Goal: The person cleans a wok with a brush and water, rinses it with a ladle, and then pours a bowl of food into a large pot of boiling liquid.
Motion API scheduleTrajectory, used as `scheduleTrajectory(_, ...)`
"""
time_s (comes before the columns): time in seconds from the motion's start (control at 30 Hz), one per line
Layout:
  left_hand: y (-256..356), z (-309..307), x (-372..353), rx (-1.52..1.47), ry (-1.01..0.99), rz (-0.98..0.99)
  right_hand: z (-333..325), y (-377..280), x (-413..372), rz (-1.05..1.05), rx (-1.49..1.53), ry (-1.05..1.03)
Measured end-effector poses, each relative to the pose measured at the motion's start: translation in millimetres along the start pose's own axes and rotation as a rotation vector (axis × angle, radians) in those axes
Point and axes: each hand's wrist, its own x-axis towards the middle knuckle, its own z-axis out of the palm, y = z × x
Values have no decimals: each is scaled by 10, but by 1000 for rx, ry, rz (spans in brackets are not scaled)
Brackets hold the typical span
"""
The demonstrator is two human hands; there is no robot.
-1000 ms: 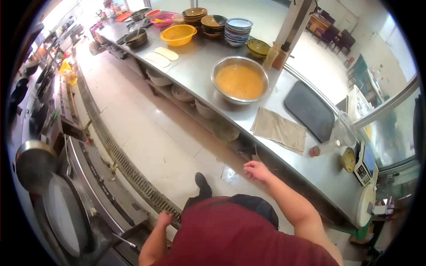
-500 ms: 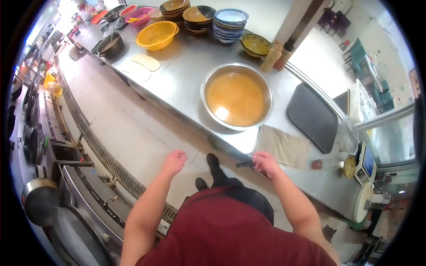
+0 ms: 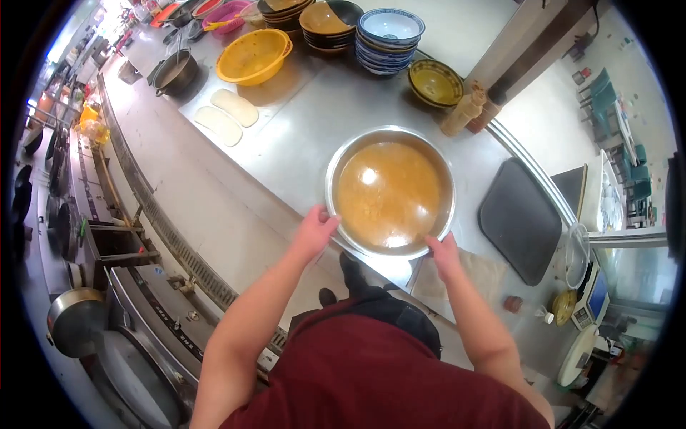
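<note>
A wide steel basin [image 3: 446,207] of orange-brown liquid stands on the metal counter [image 3: 300,129]. My left hand [image 3: 315,232] grips its near-left rim, fingers closed around the edge. On the near-right rim, my right hand [image 3: 444,255] is closed with the thumb over the edge. Beside my right hand a beige cloth [image 3: 479,275] lies flat on the counter. Two pale flat dough pieces [image 3: 234,107] lie farther left, near a yellow colander [image 3: 254,57].
Behind the basin are stacked blue-rimmed bowls [image 3: 389,39], a yellow-green bowl [image 3: 434,82] and a bottle [image 3: 463,114]. A black tray [image 3: 520,220] lies to the right, near a scale [image 3: 592,300]. A dark pot [image 3: 176,74] stands at the back left. Stoves line the left side.
Both hands have moved forward to the basin and taken hold of its near rim. The camera view has shifted, and the basin appears larger and lower.
</note>
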Motion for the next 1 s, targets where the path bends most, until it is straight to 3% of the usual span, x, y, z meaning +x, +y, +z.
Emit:
scheduleTrajectory(0.13, 69, 41, 123, 64, -50, -58, -30, -22, 40, 33, 4, 16)
scheduleTrajectory(0.4, -102, 114, -169, -268, -190, -270, -140, -407, 437, 30, -195, -124)
scheduleTrajectory(0.53, -196, 116, -246, -268, -184, -333, -116, -536, 648, 28, -152, -227)
scheduleTrajectory(0.63, -147, 63, -200, -340, -22, -260, -93, -547, 815, -15, -155, -262)
scheduleTrajectory(0.7, 19, -26, -50, -420, 273, -140, -32, -576, 886, -46, -195, -276)
scheduleTrajectory(0.8, -54, -323, 245, -204, 311, -124, 123, -650, 913, -32, -243, -310)
scheduleTrajectory(1.0, -217, -580, 57, -280, 575, -179, 628, -735, 843, -80, -369, -363)
